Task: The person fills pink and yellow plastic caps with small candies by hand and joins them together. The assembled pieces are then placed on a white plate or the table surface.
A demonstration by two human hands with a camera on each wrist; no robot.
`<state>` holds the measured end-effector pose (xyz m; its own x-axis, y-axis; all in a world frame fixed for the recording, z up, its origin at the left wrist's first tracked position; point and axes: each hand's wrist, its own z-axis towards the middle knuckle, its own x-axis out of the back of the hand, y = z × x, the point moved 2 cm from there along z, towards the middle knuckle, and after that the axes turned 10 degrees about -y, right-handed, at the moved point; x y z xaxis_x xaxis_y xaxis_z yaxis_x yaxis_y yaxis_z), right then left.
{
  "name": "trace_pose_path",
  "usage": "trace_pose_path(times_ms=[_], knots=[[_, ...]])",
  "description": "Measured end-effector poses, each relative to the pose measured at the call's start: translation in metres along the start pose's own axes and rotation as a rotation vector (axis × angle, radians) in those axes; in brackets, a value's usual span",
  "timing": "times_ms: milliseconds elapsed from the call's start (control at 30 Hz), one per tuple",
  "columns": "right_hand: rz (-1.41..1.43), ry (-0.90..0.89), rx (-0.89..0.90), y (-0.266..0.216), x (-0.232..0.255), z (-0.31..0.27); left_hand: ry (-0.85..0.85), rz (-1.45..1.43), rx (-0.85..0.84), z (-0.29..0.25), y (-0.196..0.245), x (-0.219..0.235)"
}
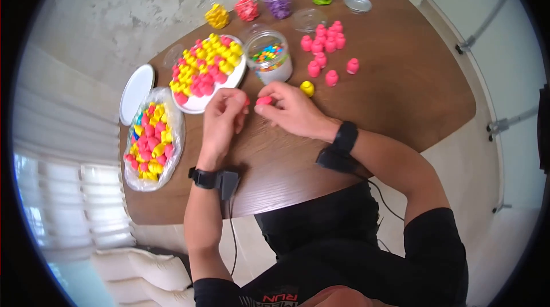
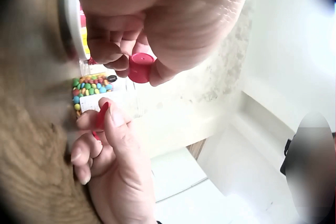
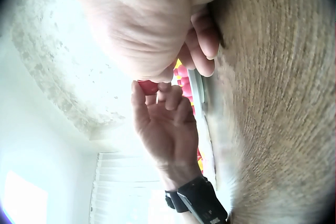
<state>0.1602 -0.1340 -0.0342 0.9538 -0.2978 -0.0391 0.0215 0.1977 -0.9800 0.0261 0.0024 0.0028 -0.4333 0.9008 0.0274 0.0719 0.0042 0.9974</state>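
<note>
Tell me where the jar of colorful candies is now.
In the head view, the jar stands just beyond the right hand, between the heaped white plate on its left and the loose pink pieces on its right.

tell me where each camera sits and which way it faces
Head: worn on the head, facing forward and down at the table; left hand, right hand and black shirt show.
Left wrist: worn there, facing past the left hand to the right hand and colored candies.
Right wrist: worn there, facing past the right hand to the left hand and curtain.
Shared: head and left wrist both show the candies.
</note>
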Motion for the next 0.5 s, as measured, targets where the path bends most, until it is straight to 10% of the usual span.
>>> trace_pose_path(times_ms=[500], knots=[[0.031,-0.121,-0.113,-0.01,-0.002,-0.001,-0.215,-0.232,0.084,0.001,-0.023,-0.004]])
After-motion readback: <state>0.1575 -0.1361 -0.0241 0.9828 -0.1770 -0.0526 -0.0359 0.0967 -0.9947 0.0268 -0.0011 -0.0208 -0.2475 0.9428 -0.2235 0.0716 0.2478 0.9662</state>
